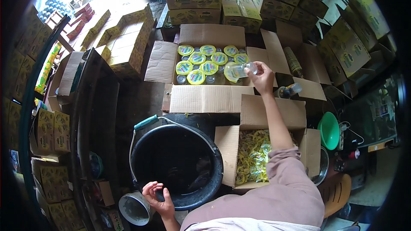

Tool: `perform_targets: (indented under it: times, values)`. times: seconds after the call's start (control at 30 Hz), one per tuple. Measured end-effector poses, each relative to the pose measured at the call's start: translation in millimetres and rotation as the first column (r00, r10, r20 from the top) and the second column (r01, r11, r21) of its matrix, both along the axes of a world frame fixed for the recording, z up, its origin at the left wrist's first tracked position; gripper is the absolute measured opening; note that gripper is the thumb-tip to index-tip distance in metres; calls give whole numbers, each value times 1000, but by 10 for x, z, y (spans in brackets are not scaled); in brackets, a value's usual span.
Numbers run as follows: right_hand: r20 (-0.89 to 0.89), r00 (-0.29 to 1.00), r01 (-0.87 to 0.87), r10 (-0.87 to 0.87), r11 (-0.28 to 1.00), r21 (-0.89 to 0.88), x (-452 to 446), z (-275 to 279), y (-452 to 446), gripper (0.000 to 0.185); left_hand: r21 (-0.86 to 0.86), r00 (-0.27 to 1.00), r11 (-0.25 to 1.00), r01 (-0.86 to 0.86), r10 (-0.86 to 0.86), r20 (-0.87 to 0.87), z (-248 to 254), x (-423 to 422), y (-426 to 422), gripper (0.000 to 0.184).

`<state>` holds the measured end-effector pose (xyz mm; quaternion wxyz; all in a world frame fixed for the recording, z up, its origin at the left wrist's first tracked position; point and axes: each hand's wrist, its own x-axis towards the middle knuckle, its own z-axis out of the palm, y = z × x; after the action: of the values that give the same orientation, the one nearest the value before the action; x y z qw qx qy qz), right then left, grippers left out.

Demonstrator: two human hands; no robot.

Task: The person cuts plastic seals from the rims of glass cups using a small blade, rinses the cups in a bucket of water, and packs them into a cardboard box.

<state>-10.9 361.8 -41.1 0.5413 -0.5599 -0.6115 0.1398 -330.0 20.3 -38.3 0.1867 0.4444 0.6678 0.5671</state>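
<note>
My right hand (262,78) grips a clear plastic cup (238,71) near its base. The cup is tilted on its side, its yellow-green lidded end pointing left, over an open cardboard box (205,98). Inside that box stand several sealed cups (209,67) with round yellow, green and blue lids, and others whose clear bases face up. My left hand (159,199) holds nothing; its fingers are loosely bent and the thumb stands apart. It hovers at the near left rim of a large black bucket (220,169) with dark liquid in it.
Below my right forearm, a carton (227,149) holds yellow strips and shiny wrappers. A bottle (290,90) lies near stacked cups (293,62) on the right. Also around are a green bowl (329,131), a grey pail (135,209) and stacked printed cartons (194,1).
</note>
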Motion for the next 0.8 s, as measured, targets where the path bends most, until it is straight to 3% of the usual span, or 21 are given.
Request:
perform_targets:
  times: [0.1,0.2,0.27,0.3,0.33,0.4,0.47,0.5,0.53,0.57,0.6,0.63,0.67,0.73,0.8]
  values:
    - [-144,977,-148,160,985,87,-343,398,-785,38,55,999,998,32,-34,29,-13,-1,-7,37]
    - [-86,939,-320,334,937,142,-676,605,-1594,42,106,986,990,90,-103,128,-10,-20,-25,33]
    - [78,894,-447,441,868,216,-835,658,-2067,45,162,911,965,204,-248,330,144,62,24,39]
    - [168,846,-534,507,805,258,-921,683,-2294,43,182,737,927,328,-372,564,200,116,46,46]
    - [150,798,-601,584,756,260,-1011,715,-2516,36,234,490,871,433,-445,750,237,152,62,54]
    - [253,730,-683,635,672,286,-1117,627,-2867,29,415,-101,781,467,-419,902,112,151,109,64]
    - [444,642,-765,626,562,315,-1160,619,-3078,26,423,-110,797,432,-419,901,442,305,167,64]
    - [496,609,-783,618,567,255,-1131,630,-3179,23,410,-114,818,403,-400,909,422,276,145,60]
    - [413,681,-727,605,624,286,-1156,556,-3218,37,529,-224,758,382,-480,848,296,214,163,53]
    - [186,729,-684,659,715,148,-1081,615,-3297,54,533,-171,750,392,-510,843,249,131,127,49]
    - [-185,751,-624,633,773,111,-1035,576,-3349,80,546,-118,736,401,-549,827,246,92,131,47]
    - [-451,728,-545,516,835,74,-962,505,-3379,87,451,240,823,346,-542,805,304,119,131,46]
    - [-773,489,-553,404,829,84,-842,362,-3313,86,382,564,890,251,-455,689,359,152,127,47]
    - [-921,309,-563,237,826,23,-639,328,-3330,76,299,821,934,195,-322,471,187,48,160,63]
    - [-936,311,-526,166,850,-24,-501,99,-3337,75,260,887,933,250,-328,323,63,-38,163,65]
